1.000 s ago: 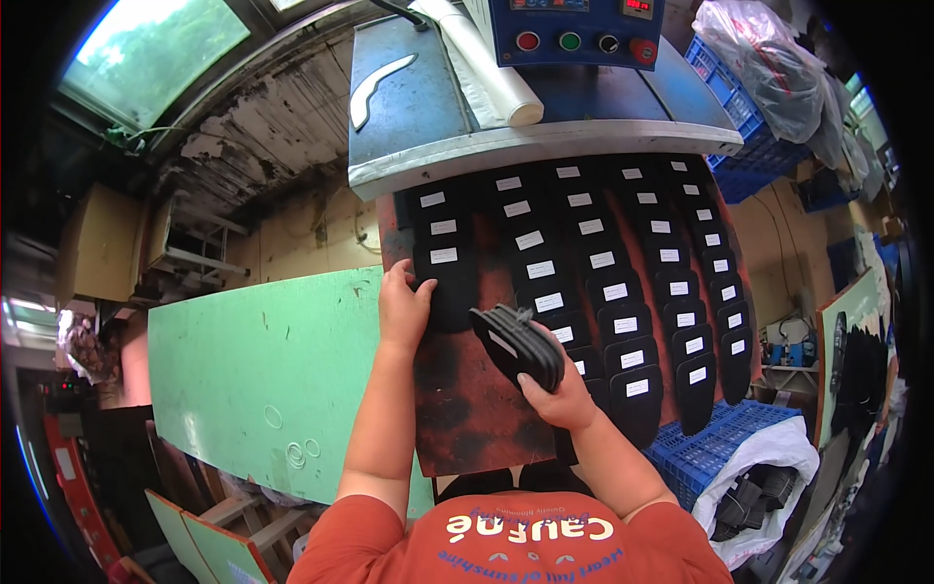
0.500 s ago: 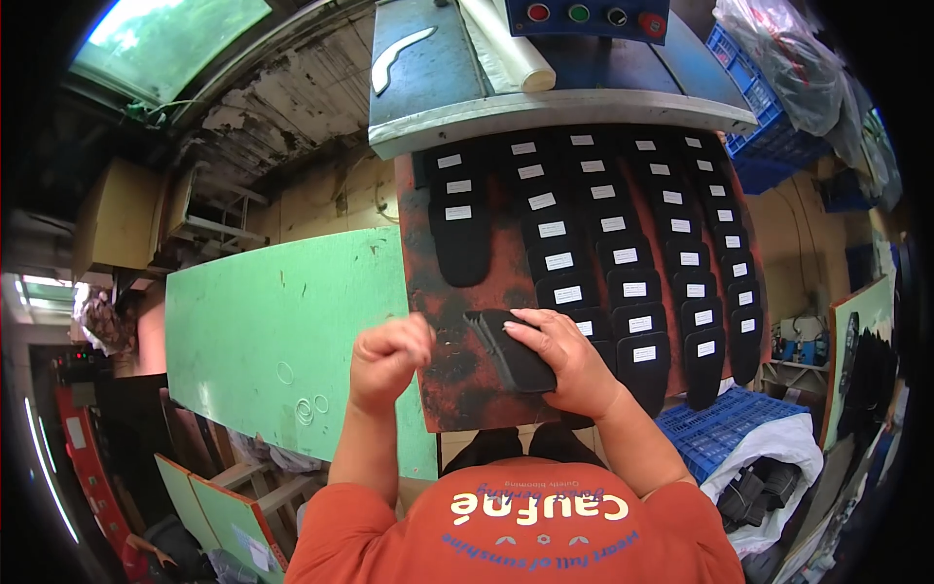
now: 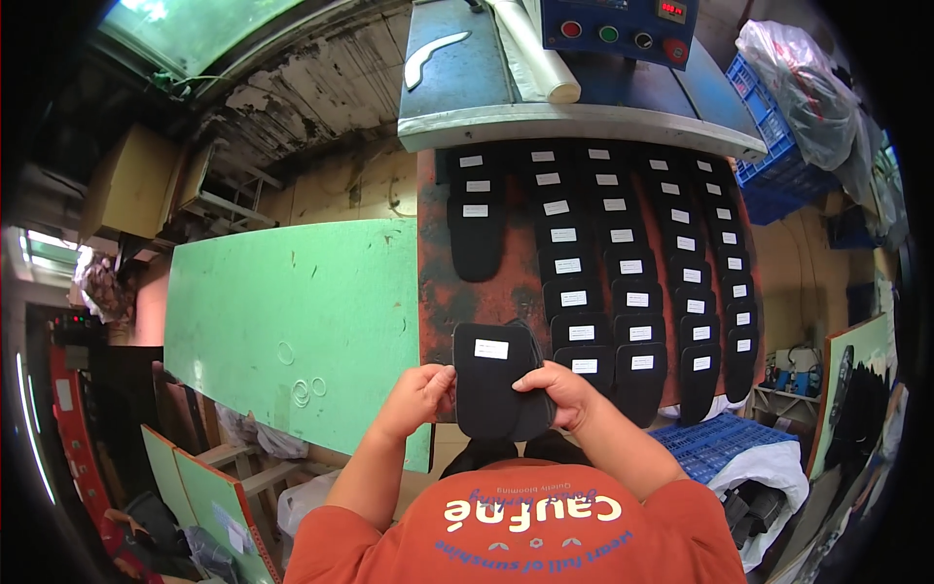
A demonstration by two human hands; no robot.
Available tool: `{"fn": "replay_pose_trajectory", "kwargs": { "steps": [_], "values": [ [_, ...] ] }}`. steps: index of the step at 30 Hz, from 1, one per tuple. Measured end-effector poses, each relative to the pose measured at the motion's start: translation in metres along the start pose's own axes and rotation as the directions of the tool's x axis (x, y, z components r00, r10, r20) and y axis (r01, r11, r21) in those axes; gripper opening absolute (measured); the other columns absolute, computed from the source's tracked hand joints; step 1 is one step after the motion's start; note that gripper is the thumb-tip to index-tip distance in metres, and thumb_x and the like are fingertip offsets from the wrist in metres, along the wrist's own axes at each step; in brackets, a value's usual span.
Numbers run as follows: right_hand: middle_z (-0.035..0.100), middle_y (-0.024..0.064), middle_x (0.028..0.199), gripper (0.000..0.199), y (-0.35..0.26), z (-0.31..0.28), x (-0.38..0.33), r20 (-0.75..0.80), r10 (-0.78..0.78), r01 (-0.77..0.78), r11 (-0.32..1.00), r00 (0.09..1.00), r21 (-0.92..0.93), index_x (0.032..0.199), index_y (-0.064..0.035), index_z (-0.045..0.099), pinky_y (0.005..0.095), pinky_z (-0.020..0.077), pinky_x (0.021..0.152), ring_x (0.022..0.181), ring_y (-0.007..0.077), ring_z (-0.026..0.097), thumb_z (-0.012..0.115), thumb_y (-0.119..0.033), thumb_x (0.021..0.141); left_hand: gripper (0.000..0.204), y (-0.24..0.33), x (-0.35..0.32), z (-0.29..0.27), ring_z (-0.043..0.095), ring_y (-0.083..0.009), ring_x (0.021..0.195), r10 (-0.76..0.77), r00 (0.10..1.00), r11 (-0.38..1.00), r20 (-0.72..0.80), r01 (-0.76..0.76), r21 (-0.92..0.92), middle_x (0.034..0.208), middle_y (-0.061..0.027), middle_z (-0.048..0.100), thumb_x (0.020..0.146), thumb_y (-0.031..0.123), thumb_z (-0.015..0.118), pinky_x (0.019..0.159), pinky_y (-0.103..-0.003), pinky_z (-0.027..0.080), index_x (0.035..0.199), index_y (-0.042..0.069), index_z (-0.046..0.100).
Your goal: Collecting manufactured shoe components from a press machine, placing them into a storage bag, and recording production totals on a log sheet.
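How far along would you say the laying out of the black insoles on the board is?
Mostly done, by the look of it: three overlapping rows of labelled insoles run down the rusty board. The leftmost row has only about three. The left hand and right hand hold a small stack left to place.

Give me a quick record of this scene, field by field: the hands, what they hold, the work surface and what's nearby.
left hand: grips the left edge of the stack
right hand: grips the right edge of the stack
stack of black insoles: white label on top
rust-red board: rows of overlapping labelled black insoles
green table: left of the board
blue machine: beyond the board, coloured buttons
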State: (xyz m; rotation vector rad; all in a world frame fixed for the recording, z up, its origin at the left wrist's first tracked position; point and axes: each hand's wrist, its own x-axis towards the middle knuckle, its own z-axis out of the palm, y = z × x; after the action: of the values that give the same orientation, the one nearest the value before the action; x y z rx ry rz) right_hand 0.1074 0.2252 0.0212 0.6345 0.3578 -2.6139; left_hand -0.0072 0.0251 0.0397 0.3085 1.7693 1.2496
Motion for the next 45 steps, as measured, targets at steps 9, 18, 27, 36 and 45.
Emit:
{"fn": "replay_pose_trajectory", "kwargs": {
  "steps": [9,18,27,36,45],
  "values": [
    [0.059,0.0156,0.103,0.040,0.021,0.004,0.011,-0.212,-0.275,0.210,0.935,0.938,-0.285,0.116,0.0028,0.049,0.0365,0.0532,0.073,0.087,0.0246,0.062,0.046,0.006,0.075,0.014,-0.008,0.019,0.013,0.054,-0.0053,0.069,0.144,0.974,0.990,-0.177,-0.141,0.025,0.075,-0.0021,0.062,0.084,0.010,0.059,0.062,-0.020,0.045,0.091,-0.002,0.061],
    [0.054,0.0225,0.112,0.048,0.016,-0.013,-0.020,0.023,-0.225,0.224,0.974,0.974,0.021,0.124,0.0049,0.040,0.0441,0.0516,0.083,0.103,0.0339,0.058,0.050,-0.002,0.078,0.024,0.030,0.135,-0.012,0.061,-0.0121,0.071,0.215,0.916,0.942,-0.338,-0.286,-0.178,0.082,-0.0084,0.064,0.082,0.001,0.058,0.063,-0.023,0.049,0.105,-0.005,0.053],
    [0.054,0.0244,0.112,0.052,0.020,-0.024,-0.040,0.021,-0.330,0.329,0.944,0.944,0.028,0.123,0.0071,0.040,0.0440,0.0508,0.084,0.103,0.0349,0.057,0.051,-0.003,0.074,0.040,0.020,0.165,-0.018,0.059,-0.0166,0.066,0.288,0.875,0.930,-0.389,-0.160,0.330,0.076,-0.0090,0.062,0.075,0.008,0.068,0.061,-0.029,0.048,0.109,-0.005,0.050],
    [0.047,0.0293,0.118,0.071,-0.004,-0.050,-0.107,-0.036,-0.683,0.684,0.729,0.730,0.024,0.129,0.0079,0.033,0.0547,0.0481,0.082,0.103,0.0427,0.054,0.055,-0.018,0.067,0.010,0.052,0.134,0.086,0.057,-0.0283,0.079,0.777,0.604,0.414,0.176,-0.702,0.579,0.081,-0.0101,0.058,0.071,0.005,0.067,0.069,-0.036,0.047,0.080,0.004,0.063],
    [0.048,0.0290,0.118,0.070,0.001,-0.056,-0.128,-0.025,-0.710,0.711,0.703,0.703,0.006,0.129,0.0070,0.032,0.0547,0.0481,0.082,0.104,0.0421,0.054,0.055,-0.018,0.068,0.006,0.049,0.154,0.111,0.059,-0.0267,0.080,0.675,0.679,0.228,0.288,-0.563,0.795,0.080,-0.0069,0.059,0.075,0.012,0.063,0.067,-0.038,0.048,0.076,0.006,0.061]
  ]
}}
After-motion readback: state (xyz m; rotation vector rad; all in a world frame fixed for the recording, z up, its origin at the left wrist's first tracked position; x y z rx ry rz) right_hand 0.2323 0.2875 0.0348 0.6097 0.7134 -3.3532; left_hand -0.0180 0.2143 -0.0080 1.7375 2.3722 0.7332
